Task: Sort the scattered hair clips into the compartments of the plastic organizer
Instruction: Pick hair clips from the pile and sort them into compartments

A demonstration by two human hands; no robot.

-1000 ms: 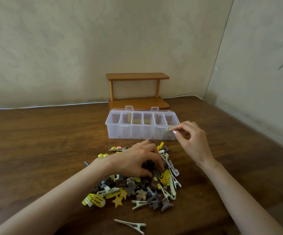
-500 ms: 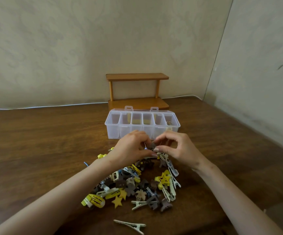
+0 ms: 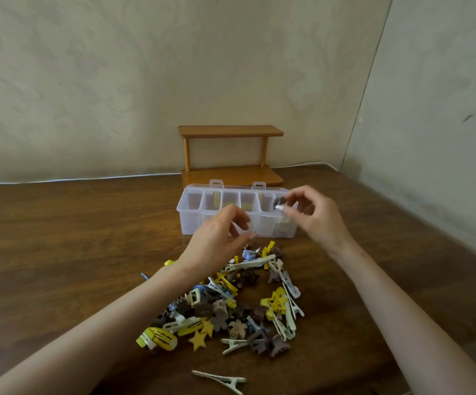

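Observation:
A clear plastic organizer (image 3: 191,220) with several compartments stands on the wooden table. A heap of hair clips (image 3: 242,303) in yellow, brown, blue and pale green lies in front of it. My right hand (image 3: 313,218) hovers over the organizer's rightmost compartment and pinches a small dark clip (image 3: 278,205) between thumb and fingertips. My left hand (image 3: 219,240) hangs just before the organizer's front wall, fingers loosely apart and holding nothing. A few clips show through the wall of the rightmost compartment.
A small two-tier wooden shelf (image 3: 231,155) stands behind the organizer against the wall. One pale green clip (image 3: 219,380) lies alone near the table's front edge. A white cable (image 3: 74,179) runs along the back of the table.
My hands met above the pile half a second ago. Since then my right hand has lifted to the organizer's right end with a small clip, and my left hand has opened.

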